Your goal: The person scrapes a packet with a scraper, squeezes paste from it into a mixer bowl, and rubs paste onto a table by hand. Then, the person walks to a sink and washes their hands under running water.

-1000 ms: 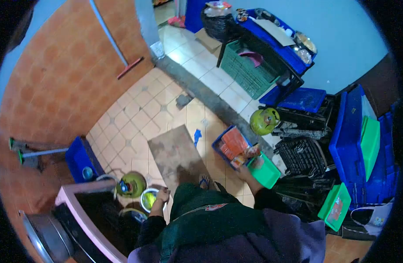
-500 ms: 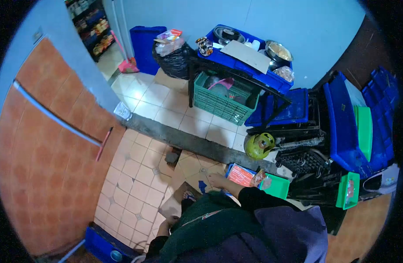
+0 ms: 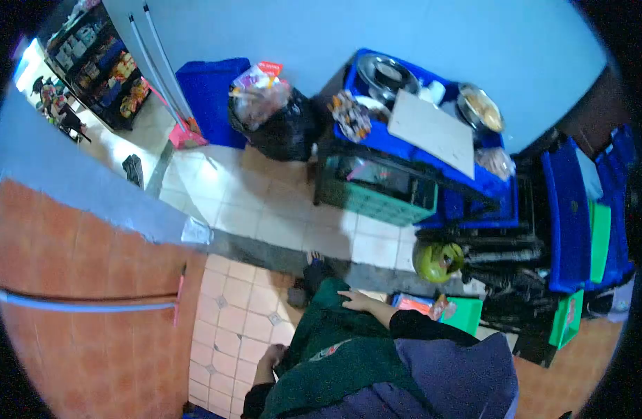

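Observation:
My right hand lies against the front of my dark green apron, with its fingers stretched out and nothing held in them. My left hand hangs beside the apron's other edge. Its fingers are partly hidden, so their grip cannot be made out. One foot in a sandal is on the dark raised sill. To the right of my right hand, on the floor, lie an orange-red packet and a green tray.
Ahead stands a table with a blue tub of metal bowls and a white board. Below sits a green crate. A yellow-green gas cylinder stands right. A black trash bag and pink dustpan are beyond the sill.
My body has moved forward toward the sill, and a foot is now on it. My right hand has come in from beside the packet to the apron. More of the doorway shows at left.

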The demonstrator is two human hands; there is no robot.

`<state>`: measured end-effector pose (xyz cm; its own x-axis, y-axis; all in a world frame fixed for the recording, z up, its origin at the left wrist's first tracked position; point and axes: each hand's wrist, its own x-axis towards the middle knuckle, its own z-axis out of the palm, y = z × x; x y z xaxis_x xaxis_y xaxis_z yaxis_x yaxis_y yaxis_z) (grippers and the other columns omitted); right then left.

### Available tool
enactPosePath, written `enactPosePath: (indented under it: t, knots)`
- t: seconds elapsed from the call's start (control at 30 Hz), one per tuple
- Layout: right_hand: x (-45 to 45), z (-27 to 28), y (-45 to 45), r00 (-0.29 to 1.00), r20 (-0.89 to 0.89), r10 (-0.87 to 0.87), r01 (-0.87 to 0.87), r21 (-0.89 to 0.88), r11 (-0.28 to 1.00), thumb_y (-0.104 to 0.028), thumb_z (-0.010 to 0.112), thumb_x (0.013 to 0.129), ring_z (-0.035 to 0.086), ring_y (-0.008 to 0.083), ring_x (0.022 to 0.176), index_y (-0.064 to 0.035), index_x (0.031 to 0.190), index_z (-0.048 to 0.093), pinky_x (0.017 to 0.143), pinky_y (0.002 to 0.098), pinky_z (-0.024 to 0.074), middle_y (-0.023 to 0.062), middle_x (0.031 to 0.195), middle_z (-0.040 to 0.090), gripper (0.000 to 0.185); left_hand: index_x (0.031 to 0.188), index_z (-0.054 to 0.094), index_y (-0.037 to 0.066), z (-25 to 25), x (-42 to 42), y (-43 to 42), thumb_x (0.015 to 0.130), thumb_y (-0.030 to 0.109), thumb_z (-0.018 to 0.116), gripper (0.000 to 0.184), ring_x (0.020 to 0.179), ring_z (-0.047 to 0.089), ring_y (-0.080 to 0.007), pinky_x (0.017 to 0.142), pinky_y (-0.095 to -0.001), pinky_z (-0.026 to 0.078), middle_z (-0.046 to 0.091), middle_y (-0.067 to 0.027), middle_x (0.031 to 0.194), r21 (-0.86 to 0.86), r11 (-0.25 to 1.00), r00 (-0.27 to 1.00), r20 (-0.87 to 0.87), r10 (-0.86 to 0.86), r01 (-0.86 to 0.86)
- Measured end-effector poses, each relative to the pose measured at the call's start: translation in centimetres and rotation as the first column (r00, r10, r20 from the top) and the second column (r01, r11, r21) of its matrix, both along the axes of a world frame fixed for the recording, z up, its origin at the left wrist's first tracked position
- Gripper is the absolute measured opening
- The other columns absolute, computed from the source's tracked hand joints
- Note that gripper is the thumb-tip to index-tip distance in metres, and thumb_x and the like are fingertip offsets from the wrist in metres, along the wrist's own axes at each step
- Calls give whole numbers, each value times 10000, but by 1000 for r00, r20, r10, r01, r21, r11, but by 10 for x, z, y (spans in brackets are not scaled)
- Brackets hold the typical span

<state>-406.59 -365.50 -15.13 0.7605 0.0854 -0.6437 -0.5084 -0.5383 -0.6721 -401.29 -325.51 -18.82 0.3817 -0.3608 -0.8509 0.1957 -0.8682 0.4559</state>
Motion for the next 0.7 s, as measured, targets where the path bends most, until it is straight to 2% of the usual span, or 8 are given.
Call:
enactPosePath:
  t: [0.1,0.2,0.23,0.33,0.43,0.5,0.53,0.7]
  knots:
    - [71,-15,-24,973,-226,50,-30,90,996,-335,555,790,420,371,1191,-200,1360,379,1006,403,338,238,1314,415,612,915,670,22,-5,57,17,844,245,573,253,819,636,-223,760,-356,464,671,-163,871,25,921,905,-176,387,-389]
    - [129,-15,-46,907,-366,211,-204,59,977,-305,523,815,526,328,1080,-143,1257,514,954,402,382,211,1158,563,471,938,663,-12,86,159,-15,872,351,531,392,860,637,-258,767,-366,467,661,-203,896,113,994,960,279,-38,7]
    - [152,-11,-51,897,-374,237,-229,67,971,-305,523,815,526,328,1080,-143,1257,514,954,402,382,211,1158,563,471,900,666,-17,144,194,-42,873,396,515,440,842,642,-275,764,-372,469,652,-222,842,123,921,923,170,346,-368]
    - [245,-4,-60,736,-376,563,-581,77,810,-254,526,796,579,324,967,-71,1112,612,855,431,434,207,1035,622,376,803,660,-29,183,264,-48,843,414,558,456,732,642,-267,692,-379,475,634,-228,742,44,853,832,253,494,-520]
    - [332,7,-69,984,-179,-16,129,638,759,-198,546,697,607,271,694,24,853,653,614,408,465,165,839,665,292,706,633,-53,218,331,-54,812,420,602,486,591,601,-237,577,-372,456,596,-214,621,65,854,771,467,432,-517]
    - [429,-27,-51,682,-505,529,-555,112,824,-208,568,688,587,204,628,34,813,644,578,374,455,143,743,654,283,677,625,-62,209,365,-33,792,411,628,487,527,549,-183,502,-351,419,570,-178,559,-32,781,694,436,573,-624]
    - [493,53,-36,709,-205,675,-643,205,738,-222,572,706,565,168,609,31,837,649,579,358,455,102,677,638,295,680,624,-61,183,382,-21,804,384,615,462,525,536,-161,499,-336,410,568,-155,550,-139,672,586,383,714,-728]
    - [623,174,-13,955,-116,271,-245,201,949,-265,574,760,577,159,741,-14,950,657,679,333,454,84,803,656,326,916,656,-51,226,563,-35,831,385,584,450,734,609,-174,684,-324,475,660,-157,791,-305,694,683,160,713,-653]
